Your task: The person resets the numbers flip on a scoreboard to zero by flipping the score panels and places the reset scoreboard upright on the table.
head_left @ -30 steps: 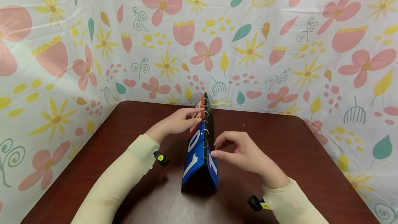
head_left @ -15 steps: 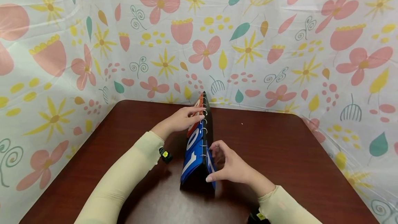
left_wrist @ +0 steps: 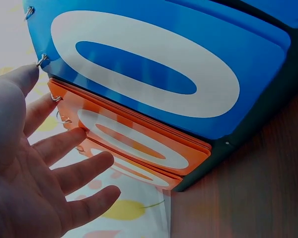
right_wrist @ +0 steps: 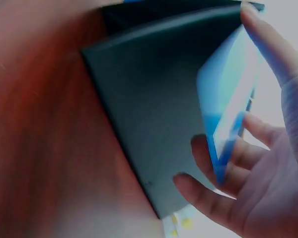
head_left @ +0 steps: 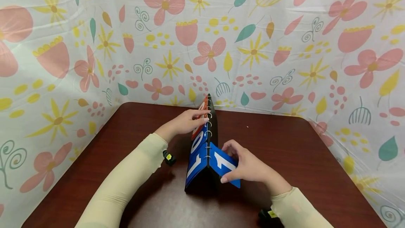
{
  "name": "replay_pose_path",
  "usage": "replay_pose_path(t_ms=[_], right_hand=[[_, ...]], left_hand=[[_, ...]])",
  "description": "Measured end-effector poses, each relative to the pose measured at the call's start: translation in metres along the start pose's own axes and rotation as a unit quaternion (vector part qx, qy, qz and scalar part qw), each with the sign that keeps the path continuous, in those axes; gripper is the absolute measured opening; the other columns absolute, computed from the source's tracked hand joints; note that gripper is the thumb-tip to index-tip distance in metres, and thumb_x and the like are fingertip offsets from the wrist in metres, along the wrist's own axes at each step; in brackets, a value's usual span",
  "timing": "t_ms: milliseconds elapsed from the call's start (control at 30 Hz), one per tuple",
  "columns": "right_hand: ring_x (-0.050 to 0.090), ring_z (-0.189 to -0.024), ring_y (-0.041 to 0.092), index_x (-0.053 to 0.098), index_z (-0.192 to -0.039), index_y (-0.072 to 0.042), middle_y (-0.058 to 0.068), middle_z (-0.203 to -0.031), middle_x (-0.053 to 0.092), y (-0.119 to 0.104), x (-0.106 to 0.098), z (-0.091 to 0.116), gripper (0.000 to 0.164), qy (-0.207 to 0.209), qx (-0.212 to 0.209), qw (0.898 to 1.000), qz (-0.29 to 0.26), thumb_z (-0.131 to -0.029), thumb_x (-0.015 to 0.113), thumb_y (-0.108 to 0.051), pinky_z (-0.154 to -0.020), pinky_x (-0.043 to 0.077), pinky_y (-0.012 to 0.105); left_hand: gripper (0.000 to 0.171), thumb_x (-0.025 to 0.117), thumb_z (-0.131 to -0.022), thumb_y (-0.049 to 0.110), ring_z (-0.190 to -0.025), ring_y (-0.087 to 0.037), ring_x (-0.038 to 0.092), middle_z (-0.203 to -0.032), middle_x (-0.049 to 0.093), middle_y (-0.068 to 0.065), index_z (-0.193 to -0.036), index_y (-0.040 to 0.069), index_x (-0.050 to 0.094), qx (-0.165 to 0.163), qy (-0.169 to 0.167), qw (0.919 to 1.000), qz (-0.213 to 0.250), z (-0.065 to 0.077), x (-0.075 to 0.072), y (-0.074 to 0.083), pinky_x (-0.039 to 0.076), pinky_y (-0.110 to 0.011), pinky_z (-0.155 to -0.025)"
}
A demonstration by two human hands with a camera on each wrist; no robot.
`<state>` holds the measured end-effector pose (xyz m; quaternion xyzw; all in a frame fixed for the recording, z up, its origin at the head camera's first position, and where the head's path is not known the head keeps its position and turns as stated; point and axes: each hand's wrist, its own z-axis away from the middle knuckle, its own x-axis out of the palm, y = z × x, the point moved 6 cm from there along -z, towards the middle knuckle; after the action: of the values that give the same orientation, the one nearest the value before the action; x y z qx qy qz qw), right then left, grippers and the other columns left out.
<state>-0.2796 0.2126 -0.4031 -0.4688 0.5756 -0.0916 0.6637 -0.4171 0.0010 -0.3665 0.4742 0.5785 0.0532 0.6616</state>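
Note:
A tent-shaped flip scoreboard (head_left: 209,140) stands on the table, its black back panel (right_wrist: 144,114) showing in the right wrist view. Metal rings along its top ridge carry blue and orange number cards. My right hand (head_left: 251,166) holds a blue number card (head_left: 226,161) marked 1, swung out from the right side, thumb at its near edge and fingers at the far one. My left hand (head_left: 183,121) rests at the ridge, fingers extended. In the left wrist view its fingers spread beside the orange zero cards (left_wrist: 139,144) and a blue zero card (left_wrist: 134,64), the thumb by a ring.
The dark brown table (head_left: 272,136) extends on both sides of the scoreboard. A flowered curtain (head_left: 253,62) hangs behind and at the sides. A tiny pale speck (head_left: 247,126) lies on the table at the right.
My right hand first spread wider around the right-side blue card, and that card has since swung outward to the right with the hand. My left hand has stayed at the ridge.

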Motion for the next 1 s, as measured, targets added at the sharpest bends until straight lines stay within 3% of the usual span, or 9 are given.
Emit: replay_pose_path(t_ms=[167, 333, 433, 633, 700, 733, 800, 933, 1000], right_hand=[[0.069, -0.092, 0.024, 0.053, -0.130, -0.020, 0.002, -0.104, 0.074, 0.013, -0.019, 0.003, 0.054, -0.073, 0.003, 0.996, -0.046, -0.086, 0.082, -0.032, -0.080, 0.061, 0.034], [0.075, -0.085, 0.023, 0.051, -0.140, -0.004, 0.007, -0.103, 0.078, 0.017, -0.045, 0.012, 0.043, -0.089, -0.028, 0.974, -0.204, -0.099, 0.061, -0.007, -0.078, 0.063, 0.035], [0.076, -0.086, 0.017, 0.051, -0.142, -0.005, 0.005, -0.104, 0.076, 0.008, -0.059, 0.015, 0.040, -0.077, -0.069, 0.940, -0.326, -0.103, 0.044, 0.001, -0.077, 0.064, 0.033], [0.076, -0.099, 0.018, 0.047, -0.147, -0.006, 0.008, -0.119, 0.074, -0.035, -0.069, 0.011, 0.049, -0.103, -0.189, 0.837, -0.503, -0.111, 0.016, -0.016, -0.087, 0.062, 0.031], [0.074, -0.101, 0.018, 0.043, -0.151, -0.006, 0.008, -0.119, 0.074, -0.051, -0.068, 0.006, 0.052, -0.097, -0.212, 0.823, -0.518, -0.112, 0.015, -0.026, -0.088, 0.061, 0.030], [0.073, -0.102, 0.018, 0.040, -0.153, -0.006, 0.008, -0.120, 0.073, -0.059, -0.067, 0.004, 0.053, -0.088, -0.219, 0.826, -0.512, -0.112, 0.017, -0.031, -0.088, 0.061, 0.030], [0.071, -0.102, 0.015, 0.041, -0.153, -0.012, 0.004, -0.119, 0.073, -0.072, -0.061, -0.001, 0.053, -0.050, -0.212, 0.851, -0.477, -0.111, 0.025, -0.041, -0.086, 0.059, 0.029], [0.068, -0.102, 0.016, 0.039, -0.156, -0.017, 0.005, -0.118, 0.068, -0.098, -0.041, -0.010, 0.055, 0.026, -0.210, 0.931, -0.298, -0.106, 0.049, -0.038, -0.087, 0.059, 0.034], [0.066, -0.105, 0.018, 0.038, -0.158, -0.018, 0.006, -0.120, 0.064, -0.109, -0.028, -0.013, 0.068, 0.052, -0.215, 0.960, -0.170, -0.099, 0.064, -0.036, -0.090, 0.058, 0.036]], left_hand=[[0.054, 0.052, -0.101, 0.060, -0.148, -0.028, 0.046, -0.164, 0.042, -0.003, -0.152, 0.041, 0.049, -0.003, 0.001, 1.0000, 0.002, 0.001, 0.001, 0.000, 0.043, -0.053, -0.117], [0.055, 0.052, -0.101, 0.060, -0.147, -0.029, 0.047, -0.164, 0.041, -0.005, -0.152, 0.040, 0.049, -0.005, -0.003, 1.0000, 0.008, 0.001, 0.003, -0.001, 0.045, -0.054, -0.115], [0.055, 0.053, -0.101, 0.061, -0.145, -0.028, 0.048, -0.163, 0.043, -0.005, -0.152, 0.041, 0.049, -0.008, -0.001, 0.9999, 0.007, 0.002, 0.002, -0.001, 0.047, -0.054, -0.113], [0.054, 0.053, -0.100, 0.061, -0.147, -0.029, 0.047, -0.163, 0.043, -0.005, -0.151, 0.042, 0.049, -0.006, 0.004, 1.0000, 0.003, 0.001, 0.001, 0.001, 0.046, -0.054, -0.114], [0.054, 0.053, -0.101, 0.060, -0.147, -0.029, 0.046, -0.163, 0.043, -0.005, -0.151, 0.042, 0.049, -0.001, 0.004, 1.0000, 0.002, 0.000, 0.001, 0.002, 0.045, -0.053, -0.115], [0.054, 0.053, -0.101, 0.060, -0.147, -0.030, 0.047, -0.163, 0.043, -0.006, -0.151, 0.041, 0.050, 0.002, 0.004, 1.0000, 0.003, 0.000, 0.001, 0.002, 0.045, -0.053, -0.115], [0.054, 0.053, -0.101, 0.060, -0.146, -0.031, 0.048, -0.163, 0.043, -0.006, -0.152, 0.040, 0.050, 0.007, 0.001, 1.0000, 0.003, -0.001, 0.001, 0.002, 0.045, -0.053, -0.115], [0.056, 0.053, -0.102, 0.059, -0.140, -0.028, 0.053, -0.162, 0.045, -0.005, -0.153, 0.035, 0.050, 0.017, -0.007, 0.9998, 0.005, -0.002, 0.001, 0.000, 0.047, -0.051, -0.113], [0.057, 0.054, -0.102, 0.055, -0.131, -0.028, 0.059, -0.158, 0.050, -0.006, -0.154, 0.031, 0.049, 0.024, -0.015, 0.9995, 0.016, -0.002, 0.001, 0.000, 0.050, -0.046, -0.109]])
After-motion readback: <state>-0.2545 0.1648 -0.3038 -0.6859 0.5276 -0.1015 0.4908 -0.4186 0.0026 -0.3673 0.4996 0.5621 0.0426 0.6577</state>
